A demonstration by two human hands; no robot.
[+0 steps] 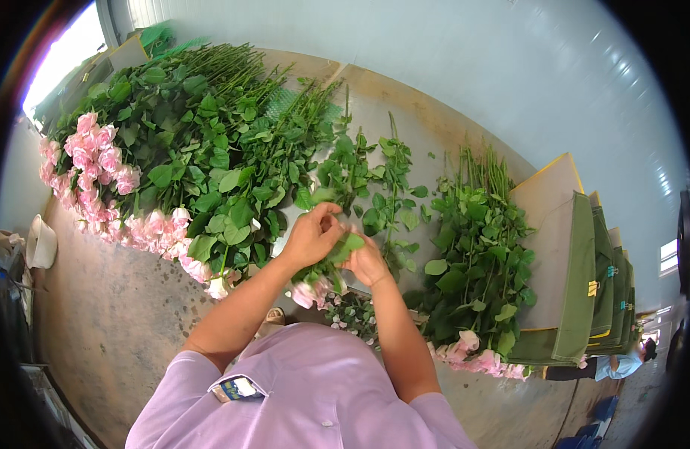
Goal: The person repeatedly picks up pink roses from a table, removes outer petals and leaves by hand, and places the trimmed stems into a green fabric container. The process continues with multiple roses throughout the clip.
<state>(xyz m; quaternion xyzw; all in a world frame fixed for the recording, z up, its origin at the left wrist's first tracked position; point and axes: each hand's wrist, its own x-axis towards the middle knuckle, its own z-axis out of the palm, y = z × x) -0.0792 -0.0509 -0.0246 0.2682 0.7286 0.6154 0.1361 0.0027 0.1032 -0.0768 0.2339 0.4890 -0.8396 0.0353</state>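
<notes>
My left hand (314, 233) is at the middle of the view, its thumb and fingers curled close together beside a rose's leafy stem. Close by on the right, my right hand (367, 259) touches a green leaf (347, 247), blurred by motion. Below both hands hangs the pink rose head (311, 292) of that stem; which fingers grip it is hard to tell. A large heap of pink roses (221, 146) lies to the left, blooms towards me. Single leafy stems (392, 179) lie just beyond my hands, and a smaller pile of roses (474, 241) is to the right.
Green fabric-covered boards (580, 280) with clips stand at the right of the metal table (429, 134). A pale wall (434, 45) rises behind. Leaves and petals (350, 317) lie below the table edge. A white bucket (41, 242) is far left; another person (617, 366) stands far right.
</notes>
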